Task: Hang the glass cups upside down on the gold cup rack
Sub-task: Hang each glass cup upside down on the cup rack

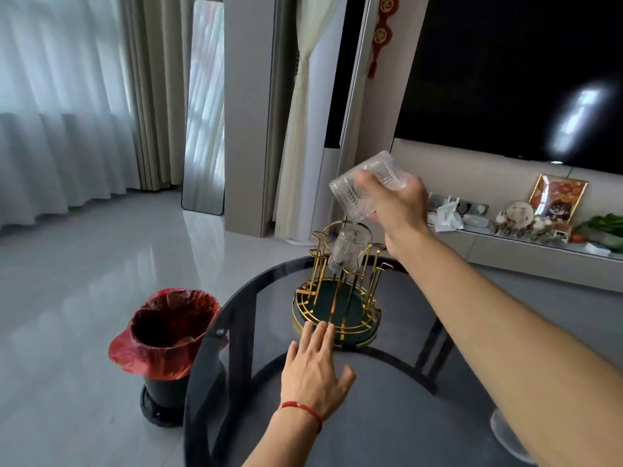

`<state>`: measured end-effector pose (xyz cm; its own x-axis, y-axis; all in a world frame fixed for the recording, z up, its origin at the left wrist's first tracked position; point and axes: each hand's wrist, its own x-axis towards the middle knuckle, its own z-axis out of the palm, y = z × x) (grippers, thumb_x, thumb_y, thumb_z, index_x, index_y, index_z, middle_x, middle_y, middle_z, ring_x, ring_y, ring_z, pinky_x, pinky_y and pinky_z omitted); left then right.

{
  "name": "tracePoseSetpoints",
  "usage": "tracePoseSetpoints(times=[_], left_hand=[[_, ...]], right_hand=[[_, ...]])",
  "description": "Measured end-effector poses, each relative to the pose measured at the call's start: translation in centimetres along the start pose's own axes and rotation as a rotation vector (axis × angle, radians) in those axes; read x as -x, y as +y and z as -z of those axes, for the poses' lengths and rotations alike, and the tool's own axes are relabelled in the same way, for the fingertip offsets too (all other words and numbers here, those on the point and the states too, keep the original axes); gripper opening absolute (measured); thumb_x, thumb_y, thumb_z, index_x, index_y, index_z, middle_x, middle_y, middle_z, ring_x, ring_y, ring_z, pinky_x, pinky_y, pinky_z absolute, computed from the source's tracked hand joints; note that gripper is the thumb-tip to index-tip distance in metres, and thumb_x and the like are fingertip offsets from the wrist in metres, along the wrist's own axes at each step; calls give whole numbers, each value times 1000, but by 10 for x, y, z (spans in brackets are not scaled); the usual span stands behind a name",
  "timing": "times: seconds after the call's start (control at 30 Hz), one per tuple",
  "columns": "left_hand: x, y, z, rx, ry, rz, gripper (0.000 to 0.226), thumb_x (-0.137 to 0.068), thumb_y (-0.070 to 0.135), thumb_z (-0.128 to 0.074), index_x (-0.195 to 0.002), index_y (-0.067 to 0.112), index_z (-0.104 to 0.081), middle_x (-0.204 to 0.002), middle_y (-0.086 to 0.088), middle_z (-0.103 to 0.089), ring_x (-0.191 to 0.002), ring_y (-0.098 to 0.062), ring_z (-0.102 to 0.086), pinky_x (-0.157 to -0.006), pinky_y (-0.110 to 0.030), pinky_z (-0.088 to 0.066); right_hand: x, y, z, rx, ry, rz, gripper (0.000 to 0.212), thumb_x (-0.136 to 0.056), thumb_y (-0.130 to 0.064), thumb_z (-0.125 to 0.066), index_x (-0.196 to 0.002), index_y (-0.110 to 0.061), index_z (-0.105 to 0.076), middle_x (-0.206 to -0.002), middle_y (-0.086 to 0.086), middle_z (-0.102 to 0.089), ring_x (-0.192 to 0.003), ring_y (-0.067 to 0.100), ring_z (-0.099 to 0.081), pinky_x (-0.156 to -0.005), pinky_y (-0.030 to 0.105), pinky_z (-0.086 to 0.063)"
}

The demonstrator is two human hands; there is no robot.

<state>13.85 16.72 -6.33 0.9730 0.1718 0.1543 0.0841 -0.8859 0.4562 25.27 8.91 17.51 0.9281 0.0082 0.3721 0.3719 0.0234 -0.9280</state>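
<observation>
Dark glass table (387,416) carries the gold rack (337,298), one cup (349,249) already hung on it. Right hand (397,210) is clamped round a second cup (365,185), tilted mouth down-left, just above the rack's free pegs. Left hand (317,369) lies spread flat, fingertips touching the rack's base

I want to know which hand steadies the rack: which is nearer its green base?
Left. The left hand lies flat, fingertips touching the green base; the right hand is above, holding a glass cup.
</observation>
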Motion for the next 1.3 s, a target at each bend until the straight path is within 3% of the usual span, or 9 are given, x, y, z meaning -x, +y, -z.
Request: tracePoseSetpoints(times=[0.23,0.33,0.63,0.77,0.97,1.07,1.17,1.23,1.3], left_hand=[[-6,0,-1,-15,-18,32,86,-92,56,-47,-163,27,-9,-172,7,-6,-158,-22,11,-128,-47,-4],[-9,-1,0,-23,-43,31,89,-90,57,-47,-163,29,-5,-173,8,-2,-157,-25,15,-127,-52,-3],[-7,0,3,-8,-104,54,94,-88,54,-50,-162,28,1,-172,8,4,-157,-28,18,-126,-55,-2],[-9,6,2,-9,-128,82,96,-89,52,-52,-162,25,3,-173,4,6,-156,-30,18,-126,-57,-3],[-9,9,3,-16,-154,109,96,-92,48,-54,-162,23,5,-173,3,8,-156,-31,19,-127,-57,-2],[-8,10,3,-19,-170,116,95,-93,46,-54,-162,24,8,-172,3,10,-156,-31,20,-127,-57,-1],[-7,9,4,-19,-168,112,95,-92,45,-54,-162,25,8,-172,4,11,-156,-31,19,-127,-55,-1],[-6,8,4,-22,-165,112,96,-92,45,-54,-162,25,7,-172,5,10,-156,-31,19,-127,-54,-1],[-6,7,5,-27,-164,113,96,-91,45,-54,-162,25,6,-172,5,9,-156,-31,18,-127,-54,-2]], right_hand=[[-61,24,-45,379,-54,90,78,-67,-37,-94,-121,-20,-40,-106,-7,-50,-85,8,-54,-60,17,-47],[-74,40,-55,554,-108,78,85,-63,-45,-94,-127,-16,-44,-116,1,-51,-102,22,-54,-75,31,-45],[-80,74,-58,846,-287,40,96,-66,-50,-91,-146,-18,-49,-139,8,-60,-120,29,-58,-95,41,-50],[-77,79,-59,1001,-357,36,89,-64,-57,-89,-137,-22,-54,-134,5,-62,-107,24,-55,-85,39,-48],[-80,72,-62,1020,-494,-46,79,-67,-48,-90,-134,-17,-61,-131,7,-62,-113,28,-56,-96,45,-51],[-82,70,-65,1079,-583,-85,61,-74,-45,-85,-125,-14,-73,-129,9,-68,-86,22,-59,-75,36,-52],[-85,71,-71,1126,-647,-103,58,-78,-40,-83,-128,-12,-72,-130,12,-69,-58,14,-41,-51,28,-36],[-84,69,-71,1180,-673,-113,69,-79,-46,-80,-138,-14,-65,-137,14,-66,-63,17,-47,-57,30,-42],[-80,67,-69,1250,-699,-77,75,-82,-57,-74,-144,-16,-61,-148,11,-60,-101,27,-65,-88,41,-54]])
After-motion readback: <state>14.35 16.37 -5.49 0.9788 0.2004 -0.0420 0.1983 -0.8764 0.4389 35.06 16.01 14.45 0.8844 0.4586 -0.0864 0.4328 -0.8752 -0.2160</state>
